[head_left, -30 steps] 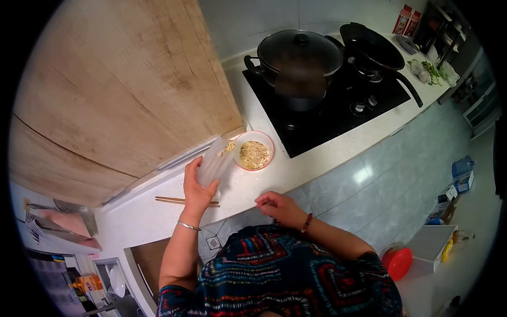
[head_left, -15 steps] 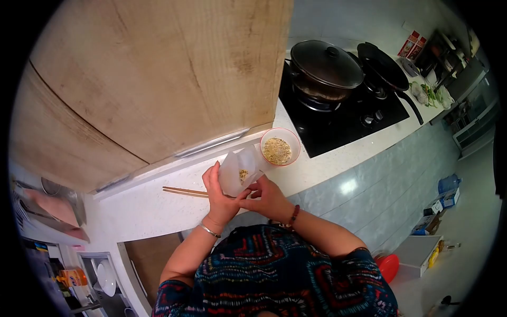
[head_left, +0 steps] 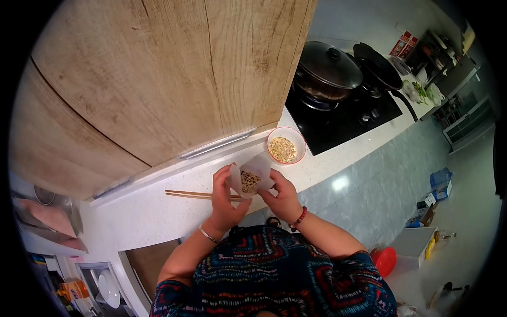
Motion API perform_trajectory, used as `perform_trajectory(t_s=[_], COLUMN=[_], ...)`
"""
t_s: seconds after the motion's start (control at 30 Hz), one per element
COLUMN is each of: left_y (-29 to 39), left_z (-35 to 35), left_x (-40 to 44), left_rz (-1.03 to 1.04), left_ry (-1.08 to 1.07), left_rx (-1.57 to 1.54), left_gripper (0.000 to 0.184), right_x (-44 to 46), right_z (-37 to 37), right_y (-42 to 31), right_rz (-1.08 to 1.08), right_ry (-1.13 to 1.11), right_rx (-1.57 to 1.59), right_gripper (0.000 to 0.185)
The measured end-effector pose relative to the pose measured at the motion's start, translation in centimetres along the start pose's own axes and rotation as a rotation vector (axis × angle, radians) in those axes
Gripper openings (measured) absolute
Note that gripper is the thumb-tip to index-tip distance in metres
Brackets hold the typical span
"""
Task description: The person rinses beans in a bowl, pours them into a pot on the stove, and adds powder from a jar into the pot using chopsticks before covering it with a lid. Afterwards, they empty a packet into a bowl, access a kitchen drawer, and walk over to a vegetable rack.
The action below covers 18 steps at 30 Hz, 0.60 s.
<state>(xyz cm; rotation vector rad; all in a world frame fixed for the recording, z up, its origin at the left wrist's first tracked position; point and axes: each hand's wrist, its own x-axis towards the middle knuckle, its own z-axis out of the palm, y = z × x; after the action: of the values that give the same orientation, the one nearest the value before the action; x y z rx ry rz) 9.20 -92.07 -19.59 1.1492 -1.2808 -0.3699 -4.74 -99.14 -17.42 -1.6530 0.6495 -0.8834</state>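
Between my two hands is a translucent whitish bag, its mouth spread so that dark and pale grains or flakes show inside. My left hand grips its left side, fingers behind and thumb below. With fingers and thumb, my right hand pinches its right side. Just beyond the bag stands a white bowl with a red rim, holding pale oat-like flakes. A pair of wooden chopsticks lies on the counter, the ends passing behind my left hand.
A black gas hob carries a lidded pot and a black frying pan. Wooden cabinet doors overhang the white counter. Green vegetables lie at the far end. A red stool-like object stands on the floor.
The bag has been turned and its mouth opened wider, showing more of the contents. My right hand has moved from beneath the bag to its right side.
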Motion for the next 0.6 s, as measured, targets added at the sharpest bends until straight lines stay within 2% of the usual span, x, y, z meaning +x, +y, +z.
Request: perform_trajectory(t_s=[0.07,0.1,0.17,0.2,0.27,0.3,0.37,0.53,0.6], left_y=[-0.2,0.0,0.8,0.6,0.2,0.0,-0.3,-0.4,-0.5], left_z=[-0.5,-0.7,-1.1,-1.2,-1.6,-1.8,-2.0,-1.4,-1.1], left_x=[0.0,0.0,0.3,0.4,0.6,0.6,0.5,-0.1,-0.2], left_rz=[-0.21,-0.212,-0.34,-0.343,-0.344,-0.346,-0.403,-0.447,-0.493], left_ry=[-0.005,-0.012,-0.022,-0.031,-0.094,-0.104,-0.15,-0.151,-0.13], left_rx=[-0.363,-0.368,-0.544,-0.549,-0.348,-0.353,-0.232,-0.391,-0.462], left_gripper=[0.061,0.061,0.049,0.049,0.032,0.032,0.017,0.009,0.009], right_x=[-0.4,-0.6,-1.0,-1.2,-1.6,-1.9,-2.8,-4.3,-5.3], right_z=[-0.8,-1.1,-1.2,-1.3,-1.5,-1.6,-1.5,-1.7,-1.8], right_y=[0.5,0.7,1.1,1.2,1.1,1.1,1.6,1.6,1.7], right_rz=[0.022,0.042,0.089,0.13,0.164,0.195,0.198,0.183,0.253], right_ry=[-0.005,-0.016,0.034,0.075,0.064,0.044,0.059,0.107,0.102], right_rx=[-0.062,-0.122,-0.086,-0.046,-0.077,-0.106,-0.093,0.018,0.192], right_gripper=[0.036,0.029,0.022,0.016,0.016,0.016,0.015,0.015,0.017])
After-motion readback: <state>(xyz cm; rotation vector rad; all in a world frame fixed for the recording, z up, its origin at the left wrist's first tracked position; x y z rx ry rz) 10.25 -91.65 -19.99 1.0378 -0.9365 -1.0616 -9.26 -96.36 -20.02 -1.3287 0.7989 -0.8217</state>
